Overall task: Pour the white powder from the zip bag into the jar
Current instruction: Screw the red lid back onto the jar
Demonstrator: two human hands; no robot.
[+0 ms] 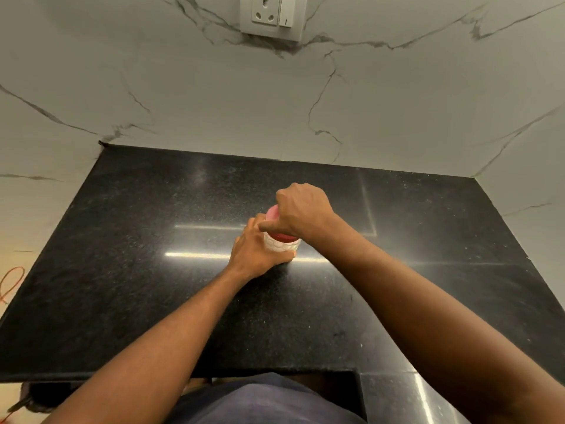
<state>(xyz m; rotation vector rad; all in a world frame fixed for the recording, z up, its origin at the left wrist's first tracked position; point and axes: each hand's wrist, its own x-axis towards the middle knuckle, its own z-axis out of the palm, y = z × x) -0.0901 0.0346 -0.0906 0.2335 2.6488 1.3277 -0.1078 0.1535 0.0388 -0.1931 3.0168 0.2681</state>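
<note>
A small clear jar (282,245) with a patterned wall and a red lid (273,216) stands upright in the middle of the black granite counter (153,270). White contents show through its wall. My left hand (255,250) wraps the jar's body from the left side. My right hand (301,211) sits on top with its fingers closed over the red lid. No zip bag is in view.
A marble-patterned wall (214,102) rises behind the counter and on both sides. A wall socket with a switch (272,15) is high on the back wall. An orange cord (10,283) lies on the floor at the left, beyond the counter's edge.
</note>
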